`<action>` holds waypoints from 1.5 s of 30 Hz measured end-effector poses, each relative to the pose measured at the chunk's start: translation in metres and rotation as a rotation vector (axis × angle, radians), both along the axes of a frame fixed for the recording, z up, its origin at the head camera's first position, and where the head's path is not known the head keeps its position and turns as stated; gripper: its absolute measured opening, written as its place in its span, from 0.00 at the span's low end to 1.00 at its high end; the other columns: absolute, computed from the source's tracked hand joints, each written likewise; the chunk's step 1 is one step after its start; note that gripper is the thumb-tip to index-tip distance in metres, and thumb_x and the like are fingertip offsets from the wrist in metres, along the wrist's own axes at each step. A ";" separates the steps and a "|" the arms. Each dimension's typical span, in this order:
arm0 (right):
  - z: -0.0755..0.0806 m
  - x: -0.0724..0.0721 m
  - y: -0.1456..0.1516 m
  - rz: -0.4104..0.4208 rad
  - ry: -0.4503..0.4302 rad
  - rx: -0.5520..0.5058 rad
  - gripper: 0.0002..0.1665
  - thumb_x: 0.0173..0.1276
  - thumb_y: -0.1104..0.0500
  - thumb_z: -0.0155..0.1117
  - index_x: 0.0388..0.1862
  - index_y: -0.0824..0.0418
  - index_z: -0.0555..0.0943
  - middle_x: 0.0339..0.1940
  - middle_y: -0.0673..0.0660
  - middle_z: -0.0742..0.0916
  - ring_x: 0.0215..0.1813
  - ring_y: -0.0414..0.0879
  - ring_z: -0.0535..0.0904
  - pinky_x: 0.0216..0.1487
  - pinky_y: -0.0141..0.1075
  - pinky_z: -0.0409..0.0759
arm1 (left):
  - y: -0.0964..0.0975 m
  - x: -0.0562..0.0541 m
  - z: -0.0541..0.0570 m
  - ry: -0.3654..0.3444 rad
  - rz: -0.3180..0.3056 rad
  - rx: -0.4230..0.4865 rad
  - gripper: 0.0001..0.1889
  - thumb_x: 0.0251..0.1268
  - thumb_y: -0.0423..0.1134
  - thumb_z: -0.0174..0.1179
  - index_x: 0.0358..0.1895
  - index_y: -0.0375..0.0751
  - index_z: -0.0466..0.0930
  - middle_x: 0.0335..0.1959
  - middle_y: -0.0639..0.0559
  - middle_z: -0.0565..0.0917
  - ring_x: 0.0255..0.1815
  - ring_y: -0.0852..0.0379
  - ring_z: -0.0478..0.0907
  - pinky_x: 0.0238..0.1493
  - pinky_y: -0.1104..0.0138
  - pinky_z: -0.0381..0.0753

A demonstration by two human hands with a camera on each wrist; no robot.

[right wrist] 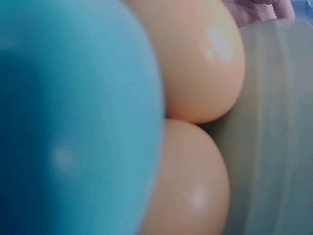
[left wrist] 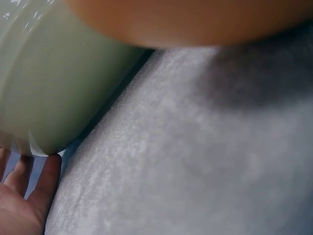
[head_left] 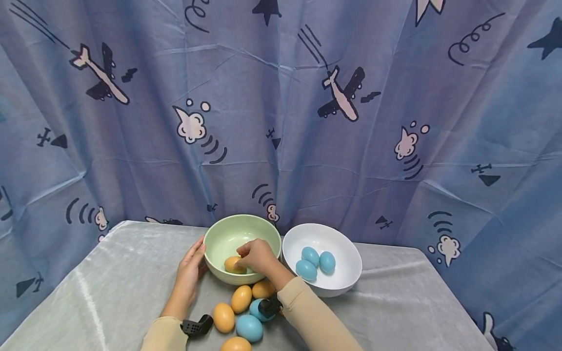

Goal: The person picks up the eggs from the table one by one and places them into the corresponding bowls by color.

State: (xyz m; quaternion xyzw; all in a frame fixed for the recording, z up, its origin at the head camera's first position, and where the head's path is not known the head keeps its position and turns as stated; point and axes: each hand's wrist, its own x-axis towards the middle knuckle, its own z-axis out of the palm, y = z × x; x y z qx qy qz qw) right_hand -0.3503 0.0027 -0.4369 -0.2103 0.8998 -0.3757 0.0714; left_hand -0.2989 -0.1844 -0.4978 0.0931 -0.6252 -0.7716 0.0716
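A pale green bowl [head_left: 219,239] stands near the back of the table. My left hand [head_left: 190,268] rests against its left side, and the left wrist view shows the fingers [left wrist: 46,181] straight and spread at the bowl's wall. My right hand [head_left: 260,256] reaches over the rim into this bowl. There it pinches an orange egg [head_left: 231,264] by its right end, low inside the bowl; the hand covers part of the egg. Below my right wrist, a blue egg [right wrist: 98,122] and two orange eggs show close up in the right wrist view, beside the green bowl.
To the right stands a white bowl [head_left: 347,263] holding three blue eggs [head_left: 306,269]. In front of the green bowl several loose eggs, orange [head_left: 224,318] and blue [head_left: 249,327], lie between my forearms on the grey cloth [head_left: 127,292]. A patterned curtain [head_left: 246,122] hangs behind the table.
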 end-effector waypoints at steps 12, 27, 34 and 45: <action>0.011 0.007 0.012 -0.059 -0.059 -0.293 0.19 0.57 0.63 0.76 0.47 0.68 0.87 0.45 0.61 0.91 0.54 0.53 0.85 0.55 0.40 0.83 | 0.001 0.001 0.000 0.002 0.000 0.005 0.31 0.80 0.53 0.45 0.80 0.49 0.54 0.81 0.50 0.55 0.79 0.48 0.55 0.75 0.49 0.59; 0.037 0.051 0.045 -0.048 -0.179 -0.432 0.17 0.57 0.57 0.78 0.45 0.63 0.89 0.44 0.57 0.91 0.49 0.43 0.87 0.50 0.32 0.84 | 0.001 -0.001 0.004 0.008 -0.004 0.006 0.31 0.80 0.54 0.45 0.80 0.49 0.53 0.81 0.51 0.55 0.78 0.49 0.55 0.76 0.49 0.58; 0.033 0.075 0.059 -0.013 -0.254 -0.463 0.17 0.59 0.59 0.76 0.46 0.65 0.88 0.44 0.59 0.91 0.45 0.38 0.87 0.48 0.29 0.84 | 0.000 0.000 0.003 0.008 -0.002 0.014 0.32 0.80 0.53 0.45 0.80 0.48 0.54 0.81 0.51 0.54 0.79 0.49 0.54 0.77 0.49 0.58; 0.024 0.104 0.070 0.031 -0.315 -0.530 0.19 0.57 0.65 0.76 0.48 0.69 0.87 0.48 0.66 0.89 0.52 0.51 0.86 0.50 0.30 0.84 | 0.000 0.001 0.002 0.005 -0.006 0.014 0.31 0.80 0.53 0.45 0.80 0.48 0.53 0.81 0.51 0.54 0.79 0.49 0.54 0.76 0.49 0.59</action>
